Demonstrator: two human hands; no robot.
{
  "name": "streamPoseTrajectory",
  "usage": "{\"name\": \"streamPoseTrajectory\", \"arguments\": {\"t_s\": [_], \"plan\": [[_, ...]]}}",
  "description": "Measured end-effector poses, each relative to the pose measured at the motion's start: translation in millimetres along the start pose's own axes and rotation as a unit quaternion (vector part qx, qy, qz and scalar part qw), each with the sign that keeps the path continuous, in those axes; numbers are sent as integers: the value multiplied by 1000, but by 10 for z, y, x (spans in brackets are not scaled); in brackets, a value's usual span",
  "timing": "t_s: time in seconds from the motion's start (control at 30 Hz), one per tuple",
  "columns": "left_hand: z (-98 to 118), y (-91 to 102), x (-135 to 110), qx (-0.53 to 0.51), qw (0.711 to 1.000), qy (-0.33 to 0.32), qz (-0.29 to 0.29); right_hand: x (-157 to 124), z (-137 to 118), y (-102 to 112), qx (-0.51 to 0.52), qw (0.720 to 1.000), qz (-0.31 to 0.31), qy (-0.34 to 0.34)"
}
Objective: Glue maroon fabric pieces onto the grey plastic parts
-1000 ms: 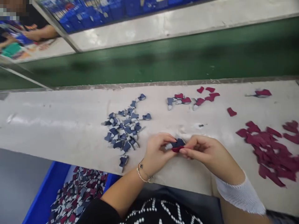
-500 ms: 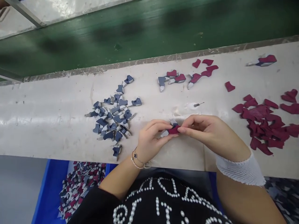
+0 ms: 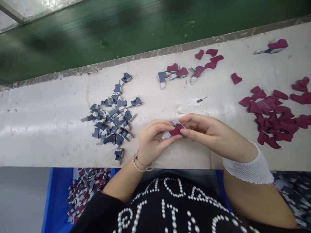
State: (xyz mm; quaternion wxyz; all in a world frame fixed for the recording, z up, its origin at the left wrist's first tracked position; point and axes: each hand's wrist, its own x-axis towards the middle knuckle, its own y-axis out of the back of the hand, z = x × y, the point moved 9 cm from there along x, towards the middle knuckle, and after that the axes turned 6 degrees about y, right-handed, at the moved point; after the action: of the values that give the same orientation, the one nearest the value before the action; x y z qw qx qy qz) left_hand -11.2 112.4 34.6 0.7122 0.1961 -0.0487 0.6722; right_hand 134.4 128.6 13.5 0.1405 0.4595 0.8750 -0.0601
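Observation:
My left hand [image 3: 152, 140] and my right hand [image 3: 206, 131] meet at the middle of the white table [image 3: 48, 129], both pinched on one small piece [image 3: 174, 130] with a maroon face and a grey-white tab. Left of my hands lies a pile of several blue-grey pieces [image 3: 113, 118]. To the right lies a heap of several maroon pieces [image 3: 272, 113]. My left wrist carries a bracelet, and a white mesh cuff covers my right wrist.
A few joined blue-and-maroon pieces [image 3: 177, 72] lie near the table's far edge, another [image 3: 274, 46] at far right. A small dark pin [image 3: 201, 99] lies beyond my hands. A green conveyor belt [image 3: 145, 29] runs behind the table. A blue bin [image 3: 58, 200] of mixed pieces sits below left.
The view has tilted down and nearer, so the table and piles sit higher in the picture. My hands stay together on the small piece, whose maroon face now shows more than its blue one.

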Motion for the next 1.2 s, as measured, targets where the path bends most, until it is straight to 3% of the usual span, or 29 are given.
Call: {"name": "streamPoseTrajectory", "arguments": {"t_s": [0.27, 0.47, 0.7, 0.83, 0.93, 1.03, 1.2], "plan": [[84, 16, 22, 13, 999, -40, 11, -10, 8, -31, 17, 1000, -15, -4], [154, -9, 11, 15, 997, -78, -3, 1, -95, -25, -55, 997, 2, 62], [202, -20, -21, 23, 996, -90, 5, -29, -120, -52, -173, 982, 51, 60], [101, 15, -31, -26, 999, -40, 26, -57, -151, -49, -169, 981, 68, 74], [-102, 0, -50, -82, 995, 61, 14, -60, -204, -45, -200, 971, 76, 105], [-254, -70, -80, -74, 986, 148, -32, -60, -287, -45, -301, 938, 81, 149], [-191, -184, -45, -51, 981, 146, -121, -96, -343, -110, -430, 882, 34, 192]]}}
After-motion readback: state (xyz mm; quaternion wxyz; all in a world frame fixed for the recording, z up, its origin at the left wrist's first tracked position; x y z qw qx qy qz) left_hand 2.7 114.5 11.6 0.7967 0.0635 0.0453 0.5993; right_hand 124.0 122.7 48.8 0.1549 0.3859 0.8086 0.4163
